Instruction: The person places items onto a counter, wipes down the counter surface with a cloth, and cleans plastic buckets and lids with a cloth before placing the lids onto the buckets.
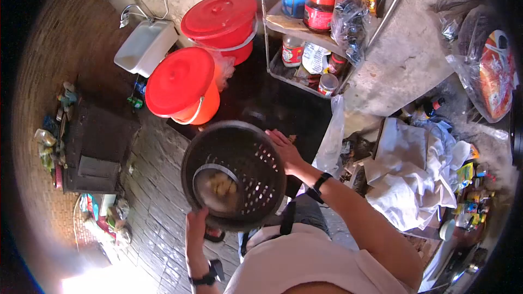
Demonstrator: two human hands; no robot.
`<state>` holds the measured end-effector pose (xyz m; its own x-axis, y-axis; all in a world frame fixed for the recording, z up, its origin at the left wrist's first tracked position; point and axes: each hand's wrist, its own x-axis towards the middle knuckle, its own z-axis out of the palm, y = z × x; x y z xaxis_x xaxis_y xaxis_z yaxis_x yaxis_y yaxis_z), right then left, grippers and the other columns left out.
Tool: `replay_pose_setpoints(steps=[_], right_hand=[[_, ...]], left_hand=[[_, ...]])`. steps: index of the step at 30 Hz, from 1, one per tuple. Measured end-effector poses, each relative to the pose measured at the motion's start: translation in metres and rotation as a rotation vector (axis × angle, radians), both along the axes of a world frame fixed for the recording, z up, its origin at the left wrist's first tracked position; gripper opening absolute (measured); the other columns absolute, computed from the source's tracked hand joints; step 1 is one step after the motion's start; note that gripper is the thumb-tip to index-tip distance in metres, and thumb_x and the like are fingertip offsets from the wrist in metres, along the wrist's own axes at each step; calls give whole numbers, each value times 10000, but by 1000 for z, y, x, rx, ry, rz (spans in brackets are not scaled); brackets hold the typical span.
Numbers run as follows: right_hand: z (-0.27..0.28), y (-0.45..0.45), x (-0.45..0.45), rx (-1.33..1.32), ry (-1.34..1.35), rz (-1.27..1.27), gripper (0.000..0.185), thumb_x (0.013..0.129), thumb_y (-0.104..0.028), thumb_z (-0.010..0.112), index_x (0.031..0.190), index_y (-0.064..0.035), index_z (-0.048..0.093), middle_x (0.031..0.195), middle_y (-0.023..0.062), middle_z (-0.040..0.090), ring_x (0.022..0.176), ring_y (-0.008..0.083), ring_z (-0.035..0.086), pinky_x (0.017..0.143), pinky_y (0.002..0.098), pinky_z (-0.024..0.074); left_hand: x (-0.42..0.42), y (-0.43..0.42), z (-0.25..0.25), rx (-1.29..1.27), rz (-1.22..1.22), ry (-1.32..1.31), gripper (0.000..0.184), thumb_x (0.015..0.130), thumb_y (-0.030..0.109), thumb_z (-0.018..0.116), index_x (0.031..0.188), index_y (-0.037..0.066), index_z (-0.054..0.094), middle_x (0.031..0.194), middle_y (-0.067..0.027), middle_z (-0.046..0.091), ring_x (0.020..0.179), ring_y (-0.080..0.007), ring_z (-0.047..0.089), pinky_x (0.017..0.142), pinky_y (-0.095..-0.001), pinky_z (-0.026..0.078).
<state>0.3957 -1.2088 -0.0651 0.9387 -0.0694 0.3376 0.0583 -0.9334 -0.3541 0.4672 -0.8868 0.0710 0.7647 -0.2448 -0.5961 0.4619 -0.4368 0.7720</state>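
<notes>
Biggest first: the black table (267, 98) runs under everything here, with the metal shelf rack (302, 32) standing at its far side, loaded with jars and packets. Over to the right, a heap of white cloth (408, 169) lies crumpled. Two red-lidded buckets (182, 81) sit close together on the table, a white tub (144, 49) just beside them.

And here's the dark colander (256, 163), out over the table's near edge; whether it touches the table, I can't tell. The left hand (197, 227) has its near-left rim pinched, thumb on top. The right hand (283, 149) lies against the far-right side, fingers stretched out rather than curled, thumb hidden from me.

Inside, on the left, there's a round bowl (210, 170), blurry, and smallest of all, pale chunks (222, 185) bunched within it.
</notes>
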Motion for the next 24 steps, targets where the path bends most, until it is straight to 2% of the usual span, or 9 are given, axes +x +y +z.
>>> replay_pose_setpoints(steps=[6, 9, 12, 13, 14, 17, 19, 21, 24], right_hand=[[-6, -28, 118, -72, -216, -189, 339, 848, -263, 492, 1121, -67, 541, 1239, 139, 456, 1175, 303, 397, 1006, 431, 286], [-15, -67, 168, -61, -307, -313, 276, 826, -259, 520, 1056, -112, 558, 1180, 125, 470, 1138, 313, 421, 966, 458, 320], [-1, -99, 187, -216, -110, -354, 181, 811, -224, 526, 941, -110, 580, 1084, 97, 508, 1046, 292, 467, 836, 429, 416], [3, -104, 178, 26, -173, -337, 164, 804, -197, 531, 934, -106, 570, 1039, 74, 510, 1039, 270, 477, 861, 408, 399], [0, -108, 168, 270, -232, -319, 149, 797, -171, 537, 927, -102, 560, 994, 51, 512, 1032, 249, 488, 886, 387, 382], [-6, -112, 117, 291, -425, -391, 233, 746, -41, 557, 974, -92, 551, 1107, 58, 529, 1036, 250, 493, 894, 343, 393], [2, -121, 54, 17, -335, -375, 314, 754, 24, 516, 1049, -83, 528, 1174, 70, 512, 1048, 276, 485, 908, 349, 390], [5, -120, -12, 204, -332, -547, 337, 788, 29, 460, 1093, -107, 505, 1132, 101, 537, 1069, 312, 485, 917, 376, 391], [-20, -118, -121, 137, 272, -930, 323, 776, 23, 465, 1072, -91, 528, 1065, 156, 547, 999, 354, 499, 872, 420, 397]], left_hand=[[-26, 31, 23, 51, 261, 81, 272, 786, 198, 566, 884, -56, 558, 709, -151, 599, 388, -244, 553, 311, -333, 481], [-29, 43, 8, 71, 331, 37, 278, 772, 169, 563, 935, -55, 536, 691, -143, 591, 400, -250, 558, 314, -335, 492], [-23, 88, -44, 31, 358, 13, 309, 771, 153, 551, 997, -52, 499, 724, -146, 589, 420, -244, 563, 303, -338, 489], [-21, 112, -69, 10, 402, -9, 329, 774, 147, 542, 1029, -49, 475, 748, -152, 587, 431, -243, 567, 297, -340, 489], [-17, 90, -39, 88, 328, 70, 357, 774, 150, 544, 1053, -45, 437, 788, -163, 577, 435, -249, 567, 297, -349, 498], [0, 61, -9, 140, 229, 184, 344, 775, 146, 545, 1040, -44, 436, 766, -159, 573, 430, -249, 566, 294, -342, 497], [3, 35, 8, 14, 266, 143, 342, 772, 157, 554, 1026, -41, 437, 744, -148, 577, 411, -242, 557, 282, -333, 482], [11, 31, 10, 28, 121, 87, 328, 776, 164, 552, 1011, -39, 445, 720, -141, 579, 398, -234, 552, 265, -322, 460], [14, 36, 0, 74, 176, 103, 291, 786, 173, 544, 971, -34, 459, 702, -142, 579, 388, -228, 546, 258, -314, 442]])
